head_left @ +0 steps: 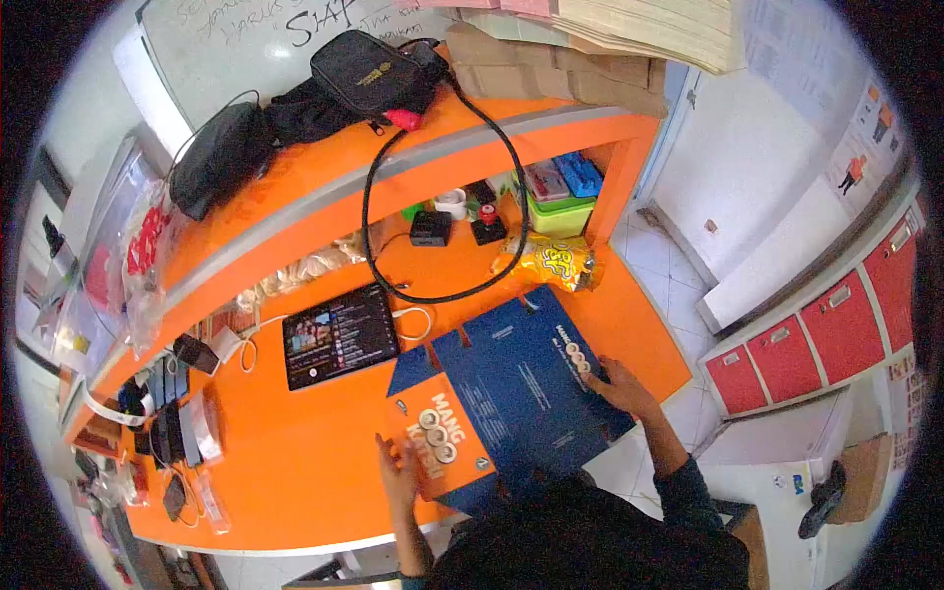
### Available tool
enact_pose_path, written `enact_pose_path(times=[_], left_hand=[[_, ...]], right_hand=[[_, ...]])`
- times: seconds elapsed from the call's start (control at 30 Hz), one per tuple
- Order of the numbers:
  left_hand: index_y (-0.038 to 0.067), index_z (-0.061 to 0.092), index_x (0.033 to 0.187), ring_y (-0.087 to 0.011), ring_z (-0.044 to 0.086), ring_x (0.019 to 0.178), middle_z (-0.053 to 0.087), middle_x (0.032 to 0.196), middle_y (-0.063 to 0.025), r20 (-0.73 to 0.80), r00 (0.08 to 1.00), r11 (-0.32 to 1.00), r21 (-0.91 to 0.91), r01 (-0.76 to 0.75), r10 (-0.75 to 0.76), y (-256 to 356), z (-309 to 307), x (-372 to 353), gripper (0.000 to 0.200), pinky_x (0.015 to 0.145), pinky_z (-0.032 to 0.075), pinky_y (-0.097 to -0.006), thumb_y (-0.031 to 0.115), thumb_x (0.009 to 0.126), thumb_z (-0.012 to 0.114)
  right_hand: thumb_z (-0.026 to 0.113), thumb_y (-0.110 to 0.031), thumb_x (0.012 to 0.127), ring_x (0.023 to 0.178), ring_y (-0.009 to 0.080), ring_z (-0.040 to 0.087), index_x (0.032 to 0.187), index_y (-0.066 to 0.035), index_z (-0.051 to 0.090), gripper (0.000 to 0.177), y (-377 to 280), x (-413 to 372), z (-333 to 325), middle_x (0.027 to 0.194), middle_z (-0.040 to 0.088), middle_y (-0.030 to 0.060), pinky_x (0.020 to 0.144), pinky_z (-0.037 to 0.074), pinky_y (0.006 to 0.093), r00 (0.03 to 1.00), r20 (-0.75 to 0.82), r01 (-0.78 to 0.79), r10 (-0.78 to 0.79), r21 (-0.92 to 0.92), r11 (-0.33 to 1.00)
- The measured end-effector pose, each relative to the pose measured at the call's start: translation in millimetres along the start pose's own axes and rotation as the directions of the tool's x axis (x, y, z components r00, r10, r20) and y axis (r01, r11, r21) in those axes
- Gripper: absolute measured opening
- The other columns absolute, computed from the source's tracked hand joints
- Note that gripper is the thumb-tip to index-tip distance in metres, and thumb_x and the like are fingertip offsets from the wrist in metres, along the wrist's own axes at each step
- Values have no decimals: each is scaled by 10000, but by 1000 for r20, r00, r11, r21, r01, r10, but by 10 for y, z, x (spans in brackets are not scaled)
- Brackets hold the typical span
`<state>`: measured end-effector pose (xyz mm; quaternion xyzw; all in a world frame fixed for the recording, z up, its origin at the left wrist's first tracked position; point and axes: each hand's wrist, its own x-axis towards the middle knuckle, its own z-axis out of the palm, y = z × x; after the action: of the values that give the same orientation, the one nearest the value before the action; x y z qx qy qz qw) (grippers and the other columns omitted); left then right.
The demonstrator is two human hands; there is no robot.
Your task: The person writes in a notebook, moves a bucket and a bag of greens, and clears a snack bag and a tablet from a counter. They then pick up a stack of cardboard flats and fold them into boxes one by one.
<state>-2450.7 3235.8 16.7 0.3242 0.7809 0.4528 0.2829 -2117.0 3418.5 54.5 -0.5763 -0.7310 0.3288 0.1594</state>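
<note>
A flattened cardboard box (526,393), dark blue with an orange panel (454,442) and printed lettering, lies unfolded over the table's front right. The orange panel reads "MANG" beside round pictures. At its left edge is my left hand (398,474), fingers spread apart and fingertips right by the card. My right hand (626,389) is on the box's right side, its thumb and fingers closed at the edge near the white lettering. Just beyond the box, a tablet (340,336) with a lit screen lies on the table.
On the orange table (295,452), a yellow snack packet (553,263) lies behind the box. A black cable loop (368,211) hangs from the shelf (324,192), which carries black bags (369,74). Devices and cords (175,433) crowd the left end. Red drawers (841,329) stand right.
</note>
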Motion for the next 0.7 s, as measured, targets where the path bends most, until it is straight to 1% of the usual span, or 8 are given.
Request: enact_pose_path(times=[0.1,0.13,0.23,0.33,0.43,0.53,0.63,0.7], left_hand=[[-92,259,1218,-351,451,1011,433,1088,-299,-27,999,941,336,34,-26,117,47,-49,636,829,378,-378,323,805,507],[-89,286,1208,-350,482,971,471,1044,-296,-52,999,886,463,20,4,141,97,-83,628,802,395,-378,345,807,499],[-88,330,1184,-330,525,899,518,964,-280,-211,973,931,365,-11,94,329,284,-224,621,764,410,-376,373,803,498],[-102,341,1169,-307,563,801,549,907,-254,-255,951,979,63,196,-174,344,228,-184,639,699,432,-367,393,797,502],[-93,405,1119,-274,577,731,572,866,-216,-344,935,987,98,124,-83,10,189,-33,589,632,448,-339,393,800,502],[-68,416,1083,-183,585,717,579,840,-137,92,969,806,-541,242,-230,-295,178,149,569,587,487,-288,442,831,420],[-43,442,1044,-192,585,727,579,860,-122,13,955,892,-353,281,-295,344,221,-61,491,590,494,-289,400,834,450],[-54,434,1044,-187,585,727,579,862,-126,-79,981,947,-285,148,-177,-106,315,1,461,579,495,-288,348,825,491]], right_hand=[[485,-488,758,881,399,492,932,85,508,599,-69,41,79,931,508,277,771,389,434,988,-6,-157,157,-120,980],[475,-477,765,881,403,491,906,86,522,583,-57,-13,180,921,505,288,770,390,442,989,-146,-50,27,-160,986],[475,-474,766,850,392,509,901,86,526,579,51,85,282,902,515,287,733,406,437,966,-256,-38,24,-47,998],[458,-467,781,752,375,543,823,55,572,536,-60,76,108,787,553,260,669,419,419,980,-192,-44,55,63,997],[413,-481,800,722,376,547,762,40,588,551,55,144,118,734,561,247,656,416,416,986,-141,-68,90,153,986],[369,-489,818,779,359,554,831,18,595,555,148,280,94,786,576,231,700,413,399,986,-68,-147,155,109,983],[300,-533,820,740,395,544,774,43,587,645,100,311,127,763,572,251,673,407,428,990,-33,-132,135,90,987],[326,-530,815,727,362,556,775,43,588,631,84,335,129,746,579,230,666,412,409,987,-11,-157,161,163,974]])
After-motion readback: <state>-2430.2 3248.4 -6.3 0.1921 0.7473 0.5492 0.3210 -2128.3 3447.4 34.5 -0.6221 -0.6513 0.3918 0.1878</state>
